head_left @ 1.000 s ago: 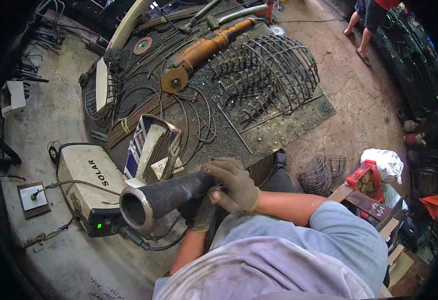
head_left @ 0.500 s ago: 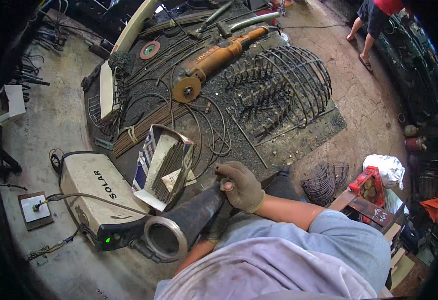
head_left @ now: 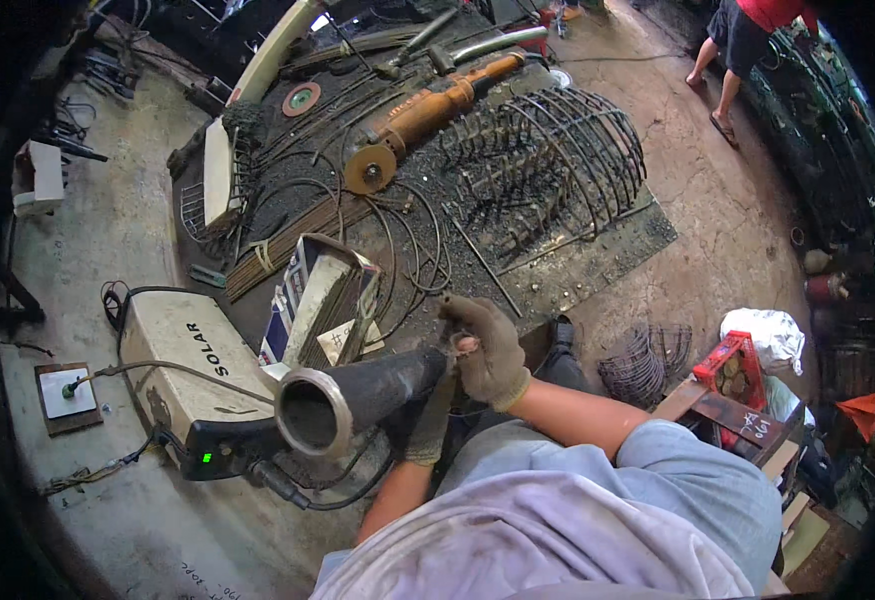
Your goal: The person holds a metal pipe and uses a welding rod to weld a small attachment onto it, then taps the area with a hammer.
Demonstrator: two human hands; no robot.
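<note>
Spanning the upper middle of the floor: dark work mat (head_left: 598, 250) carrying a domed wire cage (head_left: 548, 160) and an orange angle grinder (head_left: 418, 115). Standing at lower left, near the pipe's open mouth: pale welding machine (head_left: 183, 365), with an opened electrode box (head_left: 323, 300) just beside it. Held level above the lap: dark steel pipe (head_left: 358, 395), open end facing left. Gloved right hand (head_left: 488, 350) closed over the pipe's far end. Gloved left hand (head_left: 428, 420) cupped beneath, fingers partly hidden.
</note>
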